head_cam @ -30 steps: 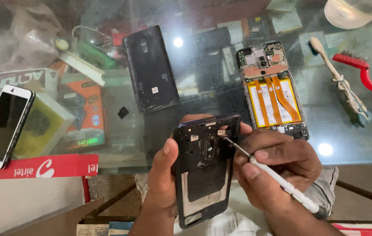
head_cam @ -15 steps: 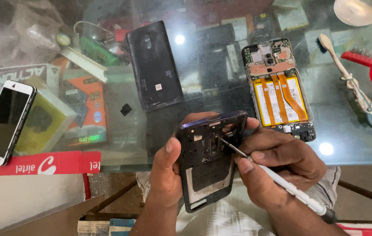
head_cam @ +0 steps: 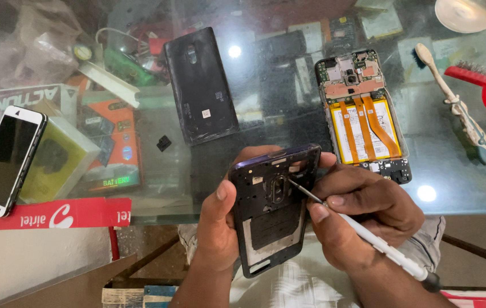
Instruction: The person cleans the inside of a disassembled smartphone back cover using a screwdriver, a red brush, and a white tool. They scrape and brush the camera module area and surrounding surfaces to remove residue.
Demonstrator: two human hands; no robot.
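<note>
The left hand holds a dark phone frame upright at the near edge of the glass bench. Its grip is closed around the left side of the frame, with the thumb on the front and the fingertips showing at the top edge. The right hand holds a white screwdriver; its grip is closed on the shaft like on a pen. The metal tip touches the frame near the camera hole, in the upper part.

Just far of the right hand, an opened phone lies on the bench, with a yellow battery and orange flat cables visible. To the left of it lies a black back cover, face down. A white phone with a dark screen lies at the far left. At the right side there are a toothbrush and a red brush, near each other. Under the glass, boxes and small parts are visible.
</note>
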